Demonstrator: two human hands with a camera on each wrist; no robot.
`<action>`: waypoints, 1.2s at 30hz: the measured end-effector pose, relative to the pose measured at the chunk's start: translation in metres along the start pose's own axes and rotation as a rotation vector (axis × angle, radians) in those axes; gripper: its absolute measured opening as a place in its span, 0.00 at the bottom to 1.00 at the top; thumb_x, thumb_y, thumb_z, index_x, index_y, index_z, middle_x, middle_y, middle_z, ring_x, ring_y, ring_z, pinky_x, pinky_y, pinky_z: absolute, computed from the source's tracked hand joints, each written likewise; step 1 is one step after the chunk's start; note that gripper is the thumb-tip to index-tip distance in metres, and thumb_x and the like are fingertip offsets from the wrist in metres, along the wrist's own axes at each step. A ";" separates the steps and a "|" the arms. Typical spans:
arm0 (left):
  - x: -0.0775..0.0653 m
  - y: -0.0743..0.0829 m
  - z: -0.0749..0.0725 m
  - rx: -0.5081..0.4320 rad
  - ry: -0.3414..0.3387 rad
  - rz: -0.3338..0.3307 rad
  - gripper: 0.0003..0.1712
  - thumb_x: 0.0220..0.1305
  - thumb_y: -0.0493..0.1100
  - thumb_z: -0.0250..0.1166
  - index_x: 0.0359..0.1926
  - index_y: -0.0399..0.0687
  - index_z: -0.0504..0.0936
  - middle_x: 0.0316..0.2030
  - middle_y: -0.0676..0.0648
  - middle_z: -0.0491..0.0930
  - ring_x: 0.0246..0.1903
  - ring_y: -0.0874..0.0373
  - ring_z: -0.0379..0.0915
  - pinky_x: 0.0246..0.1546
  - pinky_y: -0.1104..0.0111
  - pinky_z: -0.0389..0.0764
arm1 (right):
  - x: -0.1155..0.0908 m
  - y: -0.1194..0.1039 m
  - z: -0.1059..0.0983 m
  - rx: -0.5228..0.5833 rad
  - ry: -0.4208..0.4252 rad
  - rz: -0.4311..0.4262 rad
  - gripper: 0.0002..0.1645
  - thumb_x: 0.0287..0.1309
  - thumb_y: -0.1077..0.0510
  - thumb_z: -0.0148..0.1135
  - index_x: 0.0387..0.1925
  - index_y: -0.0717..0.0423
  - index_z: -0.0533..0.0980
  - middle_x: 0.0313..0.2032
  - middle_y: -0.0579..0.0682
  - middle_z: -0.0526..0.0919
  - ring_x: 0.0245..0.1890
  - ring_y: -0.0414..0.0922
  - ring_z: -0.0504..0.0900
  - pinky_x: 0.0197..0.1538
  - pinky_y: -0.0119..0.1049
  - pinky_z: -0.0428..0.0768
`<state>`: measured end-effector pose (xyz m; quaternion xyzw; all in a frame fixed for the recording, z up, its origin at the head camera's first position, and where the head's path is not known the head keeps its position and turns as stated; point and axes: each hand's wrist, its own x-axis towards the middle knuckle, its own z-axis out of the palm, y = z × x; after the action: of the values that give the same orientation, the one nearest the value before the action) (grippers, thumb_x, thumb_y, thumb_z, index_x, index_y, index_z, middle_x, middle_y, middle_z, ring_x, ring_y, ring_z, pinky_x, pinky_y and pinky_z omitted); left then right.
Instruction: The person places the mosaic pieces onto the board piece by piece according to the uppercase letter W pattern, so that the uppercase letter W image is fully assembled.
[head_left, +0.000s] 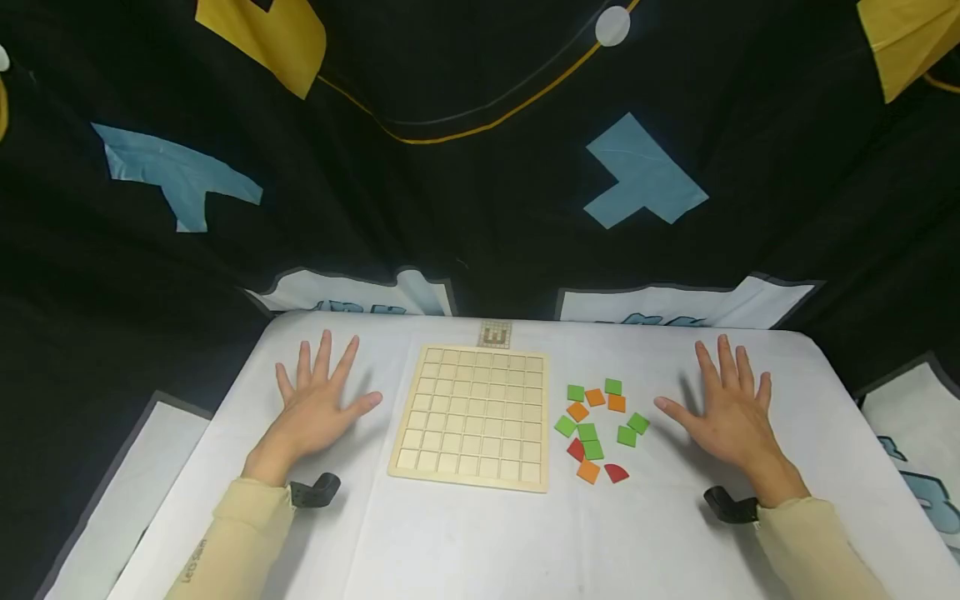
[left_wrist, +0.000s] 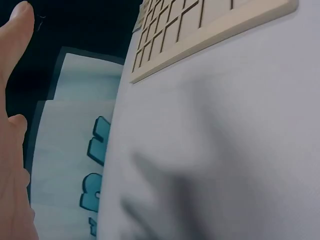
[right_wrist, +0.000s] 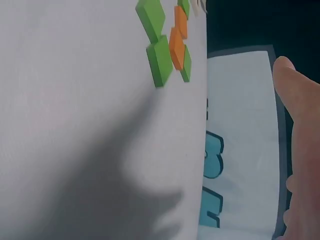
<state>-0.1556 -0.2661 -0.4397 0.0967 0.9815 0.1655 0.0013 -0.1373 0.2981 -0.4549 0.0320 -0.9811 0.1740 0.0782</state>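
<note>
My left hand [head_left: 311, 412] hovers over the white table with fingers spread, left of a wooden grid board [head_left: 472, 417]. It holds nothing. On the other side, my right hand [head_left: 731, 412] is spread in the same way, its thumb toward a scatter of small flat tiles. Those include green squares [head_left: 627, 436], orange squares [head_left: 588, 472], a red quarter-round piece [head_left: 617, 473] and another red piece [head_left: 575, 449], partly covered. In the right wrist view, green tiles [right_wrist: 160, 60] lie beyond the hand's shadow. The left wrist view has the board's corner [left_wrist: 150, 70] at its top.
A small patterned square [head_left: 495, 334] lies at the table's far edge, behind the board. Black wrist cameras [head_left: 317, 490] sit on both wrists. A black curtain [head_left: 465, 217] with blue, yellow and white shapes hangs behind the white table [head_left: 465, 542].
</note>
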 end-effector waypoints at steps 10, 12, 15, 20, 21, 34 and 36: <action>-0.002 0.007 0.024 -0.075 -0.076 0.010 0.53 0.69 0.71 0.53 0.82 0.56 0.39 0.79 0.37 0.29 0.76 0.34 0.21 0.66 0.33 0.21 | -0.001 -0.010 0.018 0.136 -0.033 0.017 0.57 0.62 0.39 0.64 0.76 0.67 0.48 0.76 0.72 0.41 0.74 0.73 0.40 0.66 0.78 0.38; -0.003 0.008 0.030 -0.085 -0.080 0.015 0.52 0.69 0.70 0.53 0.82 0.55 0.40 0.79 0.37 0.31 0.76 0.33 0.24 0.67 0.32 0.24 | 0.000 -0.011 0.021 0.163 -0.054 0.041 0.55 0.62 0.44 0.66 0.76 0.69 0.49 0.75 0.73 0.41 0.73 0.74 0.42 0.67 0.77 0.40; -0.004 0.011 0.037 -0.104 -0.083 0.028 0.52 0.70 0.70 0.52 0.81 0.53 0.41 0.79 0.35 0.34 0.76 0.32 0.27 0.67 0.32 0.27 | 0.003 -0.015 0.026 0.197 -0.087 0.064 0.53 0.63 0.49 0.66 0.75 0.70 0.50 0.75 0.74 0.42 0.73 0.73 0.43 0.68 0.74 0.42; -0.009 0.016 0.046 -0.157 -0.086 0.038 0.51 0.71 0.68 0.53 0.81 0.52 0.41 0.79 0.35 0.36 0.76 0.31 0.29 0.68 0.31 0.29 | 0.011 -0.024 0.034 0.211 -0.124 0.093 0.48 0.64 0.51 0.64 0.75 0.69 0.53 0.74 0.73 0.47 0.72 0.73 0.46 0.68 0.73 0.49; -0.010 0.017 0.047 -0.170 -0.084 0.037 0.51 0.71 0.68 0.53 0.81 0.52 0.41 0.79 0.35 0.36 0.76 0.32 0.29 0.68 0.32 0.29 | 0.013 -0.027 0.035 0.211 -0.132 0.103 0.47 0.64 0.51 0.64 0.74 0.68 0.54 0.74 0.73 0.48 0.72 0.72 0.48 0.68 0.72 0.51; -0.019 0.034 0.072 -0.275 -0.076 0.053 0.50 0.72 0.65 0.54 0.81 0.50 0.41 0.79 0.37 0.41 0.77 0.35 0.31 0.69 0.35 0.27 | 0.028 -0.048 0.053 0.171 -0.090 0.163 0.35 0.63 0.47 0.64 0.60 0.70 0.73 0.55 0.69 0.76 0.57 0.65 0.69 0.60 0.61 0.71; -0.020 0.036 0.074 -0.279 -0.068 0.060 0.50 0.72 0.65 0.54 0.81 0.49 0.42 0.79 0.37 0.41 0.77 0.35 0.31 0.69 0.35 0.26 | 0.029 -0.051 0.054 0.150 -0.093 0.182 0.34 0.62 0.46 0.65 0.57 0.69 0.76 0.50 0.67 0.79 0.52 0.62 0.71 0.56 0.59 0.73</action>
<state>-0.1261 -0.2128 -0.4991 0.1307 0.9450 0.2969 0.0429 -0.1694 0.2308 -0.4833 -0.0435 -0.9668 0.2516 0.0139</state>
